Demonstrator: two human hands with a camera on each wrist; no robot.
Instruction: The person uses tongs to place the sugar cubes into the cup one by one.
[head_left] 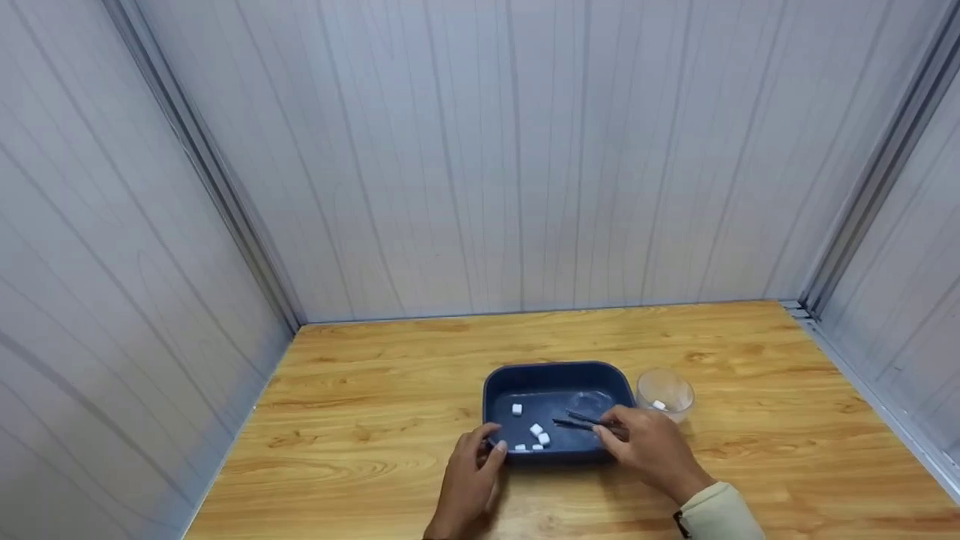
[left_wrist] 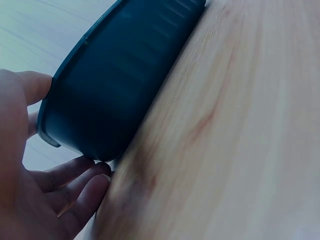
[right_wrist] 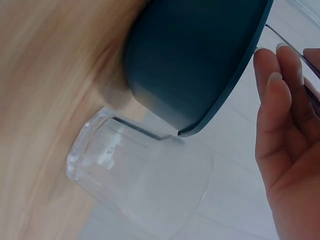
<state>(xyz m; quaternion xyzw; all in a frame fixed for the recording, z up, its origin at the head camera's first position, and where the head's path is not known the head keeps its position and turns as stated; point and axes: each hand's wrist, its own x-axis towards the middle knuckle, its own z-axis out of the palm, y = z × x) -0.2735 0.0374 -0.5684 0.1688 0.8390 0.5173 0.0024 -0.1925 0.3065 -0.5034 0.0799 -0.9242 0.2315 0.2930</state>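
Observation:
A dark blue rectangular basin (head_left: 547, 381) stands on the table. Its near left corner is gripped at the rim by my left hand (head_left: 471, 476); in the left wrist view the other fingers lie under the rim beside the outer wall (left_wrist: 95, 105). Over the basin's right side, my right hand (head_left: 656, 450) holds dark tweezers (head_left: 576, 425), their tips apart with nothing between them. Several white cubes lie in the basin, among them a lone cube (head_left: 517, 409) and a touching pair (head_left: 540, 434). Part of the cubes by the near wall is hidden.
A clear drinking glass (head_left: 679, 388) stands just right of the basin, with a white cube (head_left: 659, 406) inside. The wooden table (head_left: 360, 397) is bounded by pale panel walls (head_left: 480, 187) at the back and both sides.

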